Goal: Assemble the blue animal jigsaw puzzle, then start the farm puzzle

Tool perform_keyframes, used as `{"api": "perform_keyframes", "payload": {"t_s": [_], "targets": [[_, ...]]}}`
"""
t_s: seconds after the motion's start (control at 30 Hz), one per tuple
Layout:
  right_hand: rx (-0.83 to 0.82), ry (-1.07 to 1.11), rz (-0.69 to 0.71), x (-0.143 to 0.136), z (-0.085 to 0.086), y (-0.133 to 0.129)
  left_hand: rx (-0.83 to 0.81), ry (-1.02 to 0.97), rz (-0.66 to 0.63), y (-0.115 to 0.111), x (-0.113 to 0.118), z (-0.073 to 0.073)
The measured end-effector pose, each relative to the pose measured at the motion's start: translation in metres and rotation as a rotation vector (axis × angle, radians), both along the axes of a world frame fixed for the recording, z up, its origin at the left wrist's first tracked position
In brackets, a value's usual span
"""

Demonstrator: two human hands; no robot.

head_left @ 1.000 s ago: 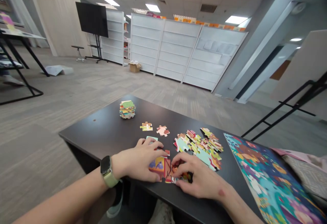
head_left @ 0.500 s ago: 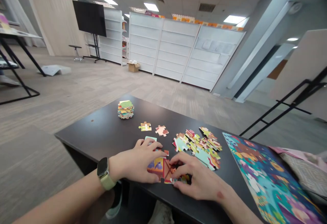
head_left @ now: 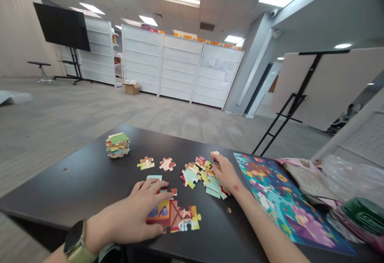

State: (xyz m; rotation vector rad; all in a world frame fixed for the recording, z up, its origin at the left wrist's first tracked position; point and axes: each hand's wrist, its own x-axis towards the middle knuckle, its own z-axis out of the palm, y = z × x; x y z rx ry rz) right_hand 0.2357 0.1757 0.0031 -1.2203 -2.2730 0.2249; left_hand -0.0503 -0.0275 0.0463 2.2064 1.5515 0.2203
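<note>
My left hand (head_left: 141, 211) lies spread over the left part of a small joined puzzle section (head_left: 184, 217), which shows a red barn door and a figure. My right hand (head_left: 223, 171) rests on the right side of a heap of loose puzzle pieces (head_left: 192, 174); its fingers are bent and apart, with part of the pieces hidden under them. Two single pieces, a green and brown one (head_left: 146, 163) and a pink one (head_left: 167, 164), lie beyond my left hand. A stack of pieces (head_left: 118, 145) stands at the table's far left.
The black table (head_left: 90, 179) carries a colourful illustrated poster (head_left: 270, 191) on the right. Beside it are a patterned pouch (head_left: 309, 179) and a green, plastic-wrapped bundle (head_left: 363, 215). Beyond are a board on a black stand (head_left: 291, 107), white shelves and a screen.
My right hand has left the joined section and moved forward and right to the heap, uncovering the figure pieces. My left hand stays on the section. The view has turned right.
</note>
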Motion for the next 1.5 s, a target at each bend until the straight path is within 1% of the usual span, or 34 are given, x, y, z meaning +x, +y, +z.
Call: {"api": "perform_keyframes", "payload": {"t_s": [0.1,0.17,0.27,0.33,0.4,0.5,0.57,0.63,0.73,0.87,1.0,1.23,1.4,1.5], "targets": [[0.005,-0.063,0.07,-0.011,-0.001,-0.006,-0.013,0.006,0.006,-0.001,0.002,0.002],[-0.008,-0.082,0.076,-0.019,-0.002,-0.009,-0.012,0.01,0.008,-0.002,0.003,0.004],[-0.044,-0.041,0.065,-0.024,0.001,-0.014,0.013,0.016,0.014,-0.003,0.003,0.005],[-0.074,0.022,0.106,-0.023,0.009,-0.021,0.033,0.021,0.004,-0.003,0.001,0.004],[-0.115,0.08,0.218,-0.023,0.021,-0.032,0.043,0.023,-0.014,-0.003,-0.003,0.002],[-0.236,0.07,0.479,-0.026,0.038,-0.057,0.038,0.023,-0.023,-0.004,-0.01,0.0],[-0.302,0.027,0.612,-0.032,0.043,-0.072,0.044,0.023,-0.018,-0.004,-0.012,-0.002],[-0.324,-0.004,0.671,-0.039,0.041,-0.083,0.052,0.028,-0.02,-0.004,-0.014,-0.003],[-0.315,-0.034,0.684,-0.045,0.033,-0.088,0.051,0.029,-0.023,-0.003,-0.014,-0.002],[-0.306,-0.057,0.681,-0.044,0.026,-0.083,0.035,0.024,-0.041,-0.003,-0.012,0.002],[-0.314,-0.095,0.686,-0.041,0.027,-0.081,0.039,0.048,-0.056,-0.006,-0.009,0.003],[-0.302,-0.111,0.708,-0.041,0.03,-0.085,0.05,0.06,-0.028,-0.007,-0.001,0.004],[-0.253,-0.095,0.732,-0.042,0.028,-0.084,0.053,0.073,-0.012,-0.009,0.003,0.006],[-0.165,-0.04,0.671,-0.043,0.02,-0.077,0.051,0.081,-0.01,-0.01,0.004,0.005]]}}
